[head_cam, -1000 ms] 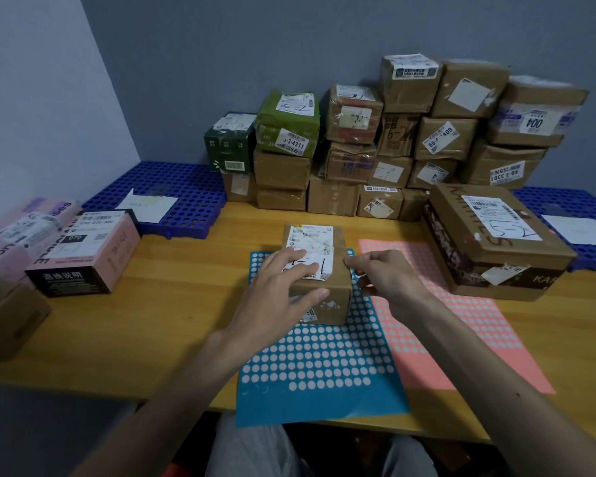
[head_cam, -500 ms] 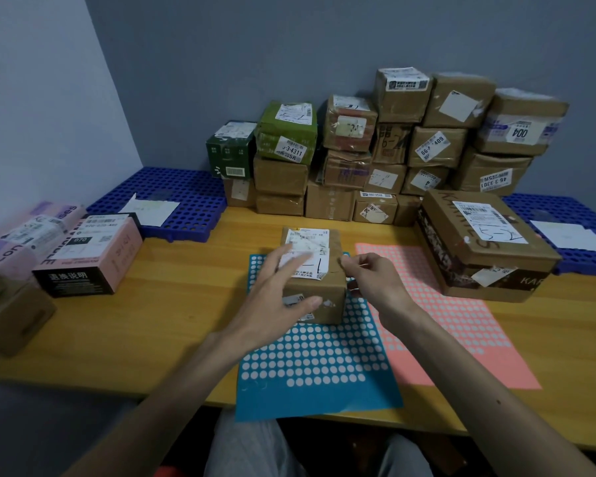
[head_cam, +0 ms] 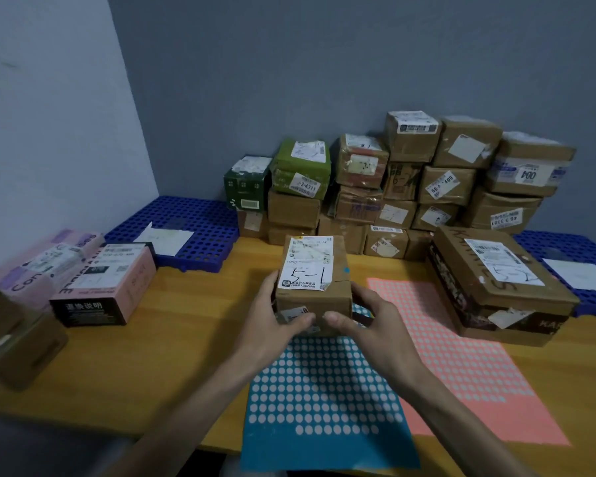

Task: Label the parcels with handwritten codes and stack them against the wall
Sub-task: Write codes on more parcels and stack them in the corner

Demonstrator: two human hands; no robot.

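Grey-blue walls (head_cam: 324, 63) meet in a corner behind a wooden table (head_cam: 152, 356). At the far left a brown carton (head_cam: 18, 346) is cut off by the frame. Next to it lie pink boxes (head_cam: 117, 280); one shows the letters "Con", and another has a black end with white Chinese characters. Behind them is a blue plastic grid (head_cam: 200, 218) with a paper on it.

In the middle the left hand (head_cam: 272, 325) and the right hand (head_cam: 372, 321) grip a small cardboard parcel (head_cam: 315, 297) from both sides, with fingers curled round its near edge. Its white label (head_cam: 307, 266) carries a handwritten "5-1". The parcel is over the far end of a teal sheet (head_cam: 324, 390) of white dots; I cannot tell if it rests there. A pink dotted sheet (head_cam: 461, 356) lies to the right.

Against the wall stands a stack of parcels (head_cam: 410, 187); a green box (head_cam: 300, 166) reads "3-4311", and another label reads "004" upside down. A large flat box (head_cam: 496, 284) at the right has blurred writing.
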